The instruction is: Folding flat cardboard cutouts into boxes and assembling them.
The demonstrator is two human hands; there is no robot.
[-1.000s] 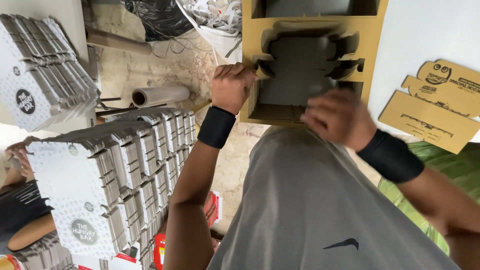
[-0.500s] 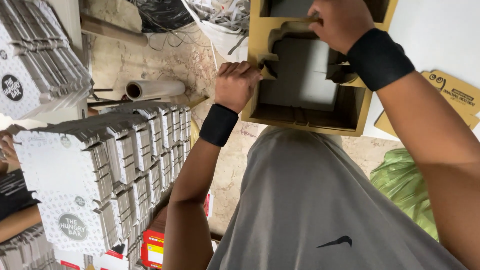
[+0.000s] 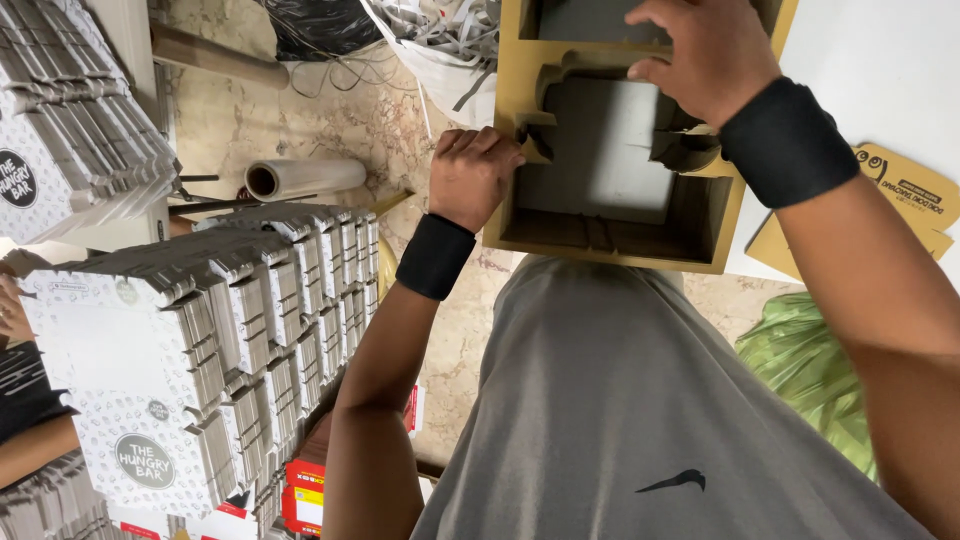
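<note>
At the far left of the frame we see stacks of flat-folded white printed boxes, leaning in overlapping rows from the upper left down to the lower left, with another person's forearm at the left edge beside them. Just right of the upper stack, a roll of clear film lies on the marble floor. At centre, our left hand is curled closed against the left wall of the brown cardboard box, fingers bent over its edge near a small locking tab. The box itself occupies the upper centre of the frame, partly erected, its white inner floor exposed and its side flaps not fully seated. At upper right, our right hand presses down with fingers bent and slightly spread on an inner flap; we cannot tell whether the fingertips pinch the flap or only push it. We judge the main risks as follows: uneven pressure from the right hand may crease or tear the flap before its tab locates; a loose left grip may let the wall spring outward; the leaning stacks at left may slide if knocked. Flat brown blanks lie at the right edge
</note>
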